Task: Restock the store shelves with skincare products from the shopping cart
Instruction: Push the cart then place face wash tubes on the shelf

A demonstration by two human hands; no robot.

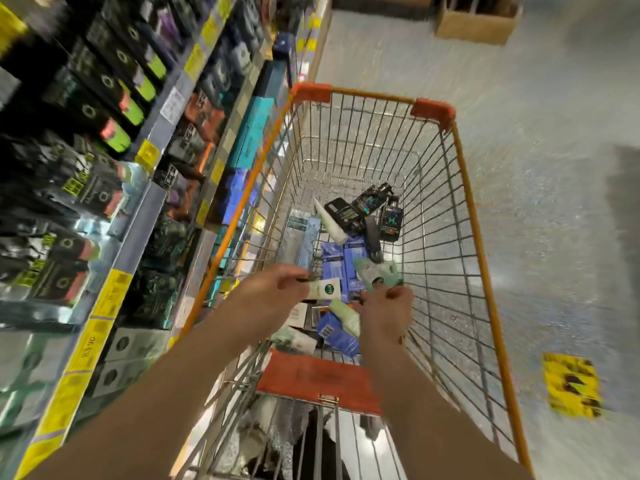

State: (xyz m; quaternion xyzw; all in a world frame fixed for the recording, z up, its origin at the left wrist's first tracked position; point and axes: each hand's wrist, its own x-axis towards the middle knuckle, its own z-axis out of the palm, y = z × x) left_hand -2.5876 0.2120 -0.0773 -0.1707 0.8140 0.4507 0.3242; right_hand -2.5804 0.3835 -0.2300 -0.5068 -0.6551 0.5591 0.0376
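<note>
Both my hands reach into an orange-rimmed wire shopping cart (465, 188). My left hand (273, 289) pinches a small white box with a green round mark (323, 289). My right hand (388, 306) grips pale green tubes (377, 273) held above the cart's load. Under the hands lie several blue boxes (337, 263), a pale green tube (343, 315), a white tube (329, 221) and black boxes (367, 206) farther in. The frame is blurred by motion.
Store shelves (138, 216) with yellow price tags run along the left, stocked with black, green, teal and blue boxes. An orange child-seat flap (311, 379) sits at the cart's near end. A cardboard box (478, 19) stands on the floor far ahead, a yellow floor sticker (571, 384) at right.
</note>
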